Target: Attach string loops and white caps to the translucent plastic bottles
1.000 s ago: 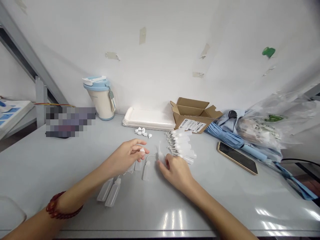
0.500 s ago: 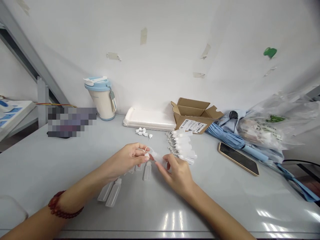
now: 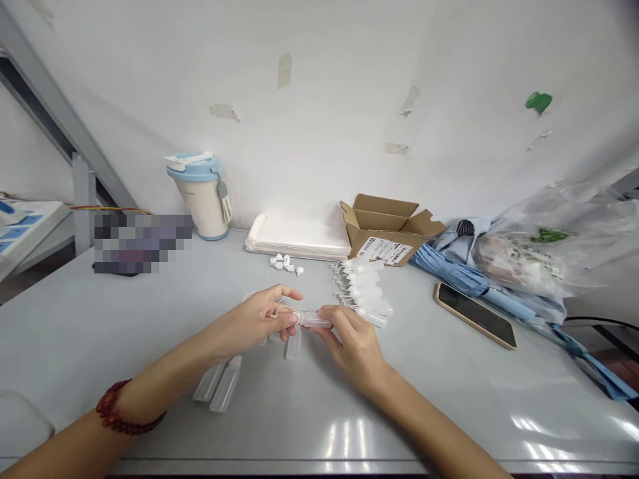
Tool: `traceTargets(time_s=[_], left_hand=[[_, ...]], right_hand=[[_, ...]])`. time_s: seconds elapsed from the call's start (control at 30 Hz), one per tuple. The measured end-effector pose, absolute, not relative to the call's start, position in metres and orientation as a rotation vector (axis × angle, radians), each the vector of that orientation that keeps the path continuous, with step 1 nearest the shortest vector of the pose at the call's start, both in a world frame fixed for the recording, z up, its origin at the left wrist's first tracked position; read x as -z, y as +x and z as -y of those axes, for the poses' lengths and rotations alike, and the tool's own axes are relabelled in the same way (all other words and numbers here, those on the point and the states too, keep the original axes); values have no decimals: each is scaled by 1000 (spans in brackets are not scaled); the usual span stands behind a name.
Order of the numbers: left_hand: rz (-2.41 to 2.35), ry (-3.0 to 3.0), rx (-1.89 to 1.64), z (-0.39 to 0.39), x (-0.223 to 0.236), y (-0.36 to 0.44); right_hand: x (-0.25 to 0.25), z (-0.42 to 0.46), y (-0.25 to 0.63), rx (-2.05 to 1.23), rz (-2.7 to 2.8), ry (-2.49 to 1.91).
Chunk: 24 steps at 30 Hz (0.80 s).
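A small translucent squeeze bottle [image 3: 315, 320] lies sideways between my hands. My left hand [image 3: 267, 314] pinches its neck end between thumb and finger, where a white cap and a thin loop partly show. My right hand [image 3: 353, 336] grips the bottle's base end. Beneath my hands another clear bottle [image 3: 293, 346] rests on the table, its top covered by my fingers. Two more bottles [image 3: 226, 384] lie below my left wrist. Behind my hands sits a small pile of white caps [image 3: 282, 263]. To the right, several bottles with caps and cords [image 3: 367, 286] lie in a row.
At the back are a blue-lidded tumbler [image 3: 202, 199], a stack of white packets [image 3: 299, 237] and an open cardboard box [image 3: 384, 229]. On the right lie a phone [image 3: 474, 315], a blue umbrella [image 3: 449, 269] and a plastic bag [image 3: 529, 256]. A pixelated item [image 3: 142, 243] is at left.
The held bottle has turned from a slant to nearly level, and its neck end now sits in my left fingers. My left index finger has lifted outward. The things on the table stay put.
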<state>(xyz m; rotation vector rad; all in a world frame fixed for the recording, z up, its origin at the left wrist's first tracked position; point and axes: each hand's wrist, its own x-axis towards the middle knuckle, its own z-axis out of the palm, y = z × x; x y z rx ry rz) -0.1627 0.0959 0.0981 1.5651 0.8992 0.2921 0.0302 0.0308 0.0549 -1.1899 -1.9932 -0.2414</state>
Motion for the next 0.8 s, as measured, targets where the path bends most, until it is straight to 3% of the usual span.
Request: traceTargets(time_s=[0.47,0.8], left_hand=[[-826,1343,-259,-93,-99,-159],[-793,1668,-316,-95,-108,-162]], right_hand=[[-60,-26,28,93,1847,-1137],[-66,-23,28,25,1830,-1160]])
